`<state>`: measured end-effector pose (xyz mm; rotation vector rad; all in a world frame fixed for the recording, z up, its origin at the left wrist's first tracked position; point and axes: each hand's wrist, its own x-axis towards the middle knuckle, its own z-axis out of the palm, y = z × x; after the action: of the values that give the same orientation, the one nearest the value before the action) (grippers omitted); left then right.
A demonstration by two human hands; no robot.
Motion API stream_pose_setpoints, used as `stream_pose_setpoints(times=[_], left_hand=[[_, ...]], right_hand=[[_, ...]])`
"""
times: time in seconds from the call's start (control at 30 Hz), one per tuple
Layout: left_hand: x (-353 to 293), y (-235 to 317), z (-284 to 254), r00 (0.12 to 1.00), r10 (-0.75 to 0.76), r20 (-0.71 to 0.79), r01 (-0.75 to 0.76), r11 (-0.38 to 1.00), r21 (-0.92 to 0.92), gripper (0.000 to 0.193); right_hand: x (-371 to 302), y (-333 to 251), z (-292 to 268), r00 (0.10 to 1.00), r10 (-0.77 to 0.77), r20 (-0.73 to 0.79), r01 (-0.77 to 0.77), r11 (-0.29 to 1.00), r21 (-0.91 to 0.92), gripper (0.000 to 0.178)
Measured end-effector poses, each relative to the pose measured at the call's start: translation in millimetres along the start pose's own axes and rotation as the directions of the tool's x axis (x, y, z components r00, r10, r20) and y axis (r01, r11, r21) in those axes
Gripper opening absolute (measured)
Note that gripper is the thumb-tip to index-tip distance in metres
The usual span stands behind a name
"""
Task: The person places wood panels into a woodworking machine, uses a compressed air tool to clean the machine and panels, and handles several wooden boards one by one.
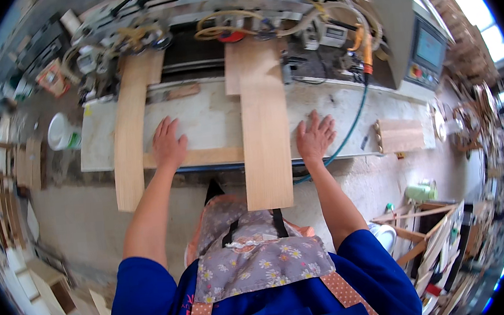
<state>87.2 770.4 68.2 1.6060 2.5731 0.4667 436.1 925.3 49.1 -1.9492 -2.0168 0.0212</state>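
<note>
Dusty workshop, pale bench (213, 122) mid-frame. Two boards lie across it into the machine (215, 10) at top: left board (130, 132), right board (265, 132). Left hand (169, 144) and right hand (315, 137) rest flat, fingers spread, gripping nothing. Boards look only part-fed; their far ends are hidden under hoses.

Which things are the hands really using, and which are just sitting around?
In use:
left hand flat on the worktable
right hand beside the middle plank
left plank

Just lying about:
white bucket
small wood block
control screen
</note>
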Motion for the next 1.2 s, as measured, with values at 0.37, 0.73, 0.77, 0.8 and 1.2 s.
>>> stream_pose_setpoints(times=[0.37,0.73,0.77,0.8,1.2], left_hand=[[-3,2,0,0.997,0.075,-0.036,-0.075,0.997,-0.017,0.051],[-2,-4,-2,0.994,0.112,-0.01,-0.112,0.994,-0.012,0.057],[-3,-7,-6,0.994,0.107,-0.017,-0.107,0.994,-0.01,0.057],[-3,-5,-6,0.992,0.122,-0.014,-0.122,0.992,-0.029,0.058],[-6,-4,-2,0.978,0.202,-0.051,-0.205,0.975,-0.082,0.061]], right_hand=[[200,73,-85,0.862,0.482,0.155,-0.455,0.603,0.655,0.04],[298,-16,-194,0.979,0.19,0.081,-0.046,-0.182,0.982,0.03],[291,-25,-209,0.989,0.121,0.081,-0.048,-0.249,0.967,0.027],[271,-23,-232,0.995,0.073,0.067,-0.042,-0.294,0.955,0.025],[-48,16,-181,0.762,-0.16,0.627,-0.54,0.377,0.752,0.053]])
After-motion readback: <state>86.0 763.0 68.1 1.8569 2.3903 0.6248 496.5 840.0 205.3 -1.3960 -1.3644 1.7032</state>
